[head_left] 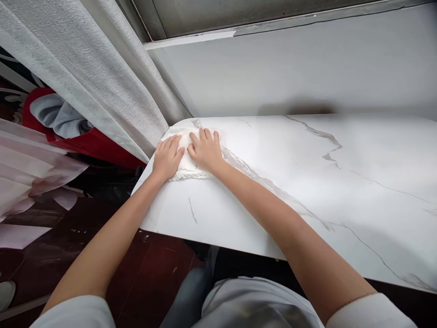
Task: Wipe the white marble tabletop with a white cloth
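Note:
A white cloth [191, 167] with a ruffled front edge lies on the white, grey-veined table [252, 218], close to its left end. My left hand [167, 157] rests flat on the cloth's left side, fingers stretched forward. On the right part of the cloth presses my right hand [206, 149], palm down, with its fingers spread and slightly bent. Both hands touch the cloth from above, a short gap apart. Parts of the cloth are hidden under them.
A grey curtain [112, 77] hangs against the table's left end. Behind the table rises a pale wall panel [293, 68]. To the left, a red container [112, 148] holds grey-blue fabric [61, 116]. Dark red floor [150, 273] shows below the table's front edge.

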`<state>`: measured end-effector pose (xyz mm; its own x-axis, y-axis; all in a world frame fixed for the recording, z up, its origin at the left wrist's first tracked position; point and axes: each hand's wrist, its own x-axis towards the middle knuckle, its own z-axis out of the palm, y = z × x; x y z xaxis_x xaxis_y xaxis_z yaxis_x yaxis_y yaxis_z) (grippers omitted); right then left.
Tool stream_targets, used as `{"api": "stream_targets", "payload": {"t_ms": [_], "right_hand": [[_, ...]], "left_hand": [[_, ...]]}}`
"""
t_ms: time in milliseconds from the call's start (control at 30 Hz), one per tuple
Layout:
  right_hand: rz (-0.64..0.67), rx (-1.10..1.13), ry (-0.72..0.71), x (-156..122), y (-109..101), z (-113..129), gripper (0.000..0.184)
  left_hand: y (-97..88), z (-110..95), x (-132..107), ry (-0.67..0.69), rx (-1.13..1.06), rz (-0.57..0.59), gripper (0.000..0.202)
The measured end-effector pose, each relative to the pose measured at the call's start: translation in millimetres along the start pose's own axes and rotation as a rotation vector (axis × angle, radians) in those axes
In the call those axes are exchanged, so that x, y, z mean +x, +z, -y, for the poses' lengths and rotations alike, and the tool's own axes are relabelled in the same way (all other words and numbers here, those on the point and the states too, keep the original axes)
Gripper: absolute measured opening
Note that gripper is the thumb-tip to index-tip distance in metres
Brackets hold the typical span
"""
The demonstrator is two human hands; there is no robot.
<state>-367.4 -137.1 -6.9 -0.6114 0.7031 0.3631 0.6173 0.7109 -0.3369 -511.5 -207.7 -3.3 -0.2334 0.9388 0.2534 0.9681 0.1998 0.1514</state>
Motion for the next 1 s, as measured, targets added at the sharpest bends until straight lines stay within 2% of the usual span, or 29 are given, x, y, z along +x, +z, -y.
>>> {"api": "stream_targets", "payload": {"t_ms": [267,567,733,1000], "right_hand": [[0.027,0.013,0.055,47,3,-44,0.043],[-0.043,0.022,0.118,76,10,-81,0.043],[-0.066,-0.005,0.167,74,7,-94,0.043],[-0.091,-0.008,0.189,62,3,-98,0.044]], "left_hand": [[26.1,-7,73,0.033,-0.078,-0.048,0.049],[42.4,-24,128,0.056,-0.127,-0.032,0.047],[47.1,-40,140,0.070,-0.114,-0.002,0.048],[45.0,-54,132,0.085,-0.126,0.009,0.049]]}}
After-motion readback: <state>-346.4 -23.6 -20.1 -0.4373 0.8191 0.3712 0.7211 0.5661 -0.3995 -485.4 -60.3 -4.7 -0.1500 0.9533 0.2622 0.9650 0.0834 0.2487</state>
